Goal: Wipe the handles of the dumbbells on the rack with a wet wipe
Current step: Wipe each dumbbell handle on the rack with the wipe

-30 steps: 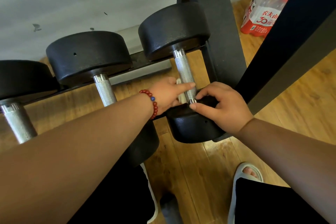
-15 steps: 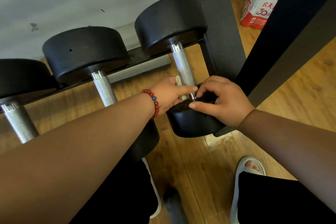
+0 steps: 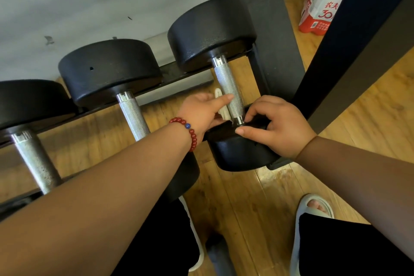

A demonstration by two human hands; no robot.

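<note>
Three black dumbbells lie on the rack [image 3: 179, 78]. My left hand [image 3: 201, 111], with a red bead bracelet at its wrist, holds a white wet wipe [image 3: 220, 105] against the left and underside of the right dumbbell's knurled handle [image 3: 227, 85], with one finger lying across the steel. My right hand [image 3: 281, 125] rests on that dumbbell's near head [image 3: 239, 154], thumb and forefinger pinching the handle's chrome collar. The middle handle [image 3: 134, 116] and left handle [image 3: 35, 159] are untouched. Most of the wipe is hidden behind the handle and my fingers.
The rack's black upright [image 3: 268, 29] stands just right of the dumbbell. A dark slanted beam [image 3: 358, 40] crosses the right side. A pack of red-capped water bottles [image 3: 322, 9] sits on the wooden floor at the far right. My slippered foot [image 3: 313, 208] is below.
My left hand has slid slightly up the right handle, so more of the wipe shows beside it. My right hand stays at the collar. The view shifted a little.
</note>
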